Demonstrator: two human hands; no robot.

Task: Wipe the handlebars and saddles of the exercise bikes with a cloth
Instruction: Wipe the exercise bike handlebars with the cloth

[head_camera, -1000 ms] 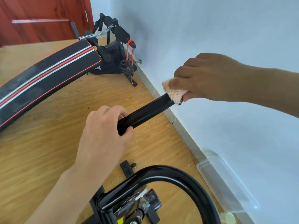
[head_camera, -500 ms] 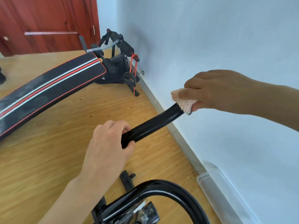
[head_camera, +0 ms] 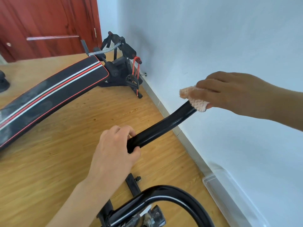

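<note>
A black handlebar grip (head_camera: 161, 126) of the exercise bike runs diagonally from lower left to upper right. My left hand (head_camera: 114, 150) grips its lower end, fingers curled round the bar. My right hand (head_camera: 229, 92) holds a pale pink cloth (head_camera: 194, 99) wrapped over the bar's far tip, close to the wall. A curved black handlebar tube (head_camera: 165, 192) of the bike arcs across the bottom of the view.
A black sit-up bench (head_camera: 54, 94) with red and white stripes lies on the wooden floor at left, its foot frame (head_camera: 124, 69) against the white wall. A red door (head_camera: 49, 25) stands behind. A clear plastic lid (head_camera: 229, 199) leans at the skirting, lower right.
The view has tilted down a little, so everything sits lower in frame. Both hands keep their hold; the cloth stays at the bar's far tip.
</note>
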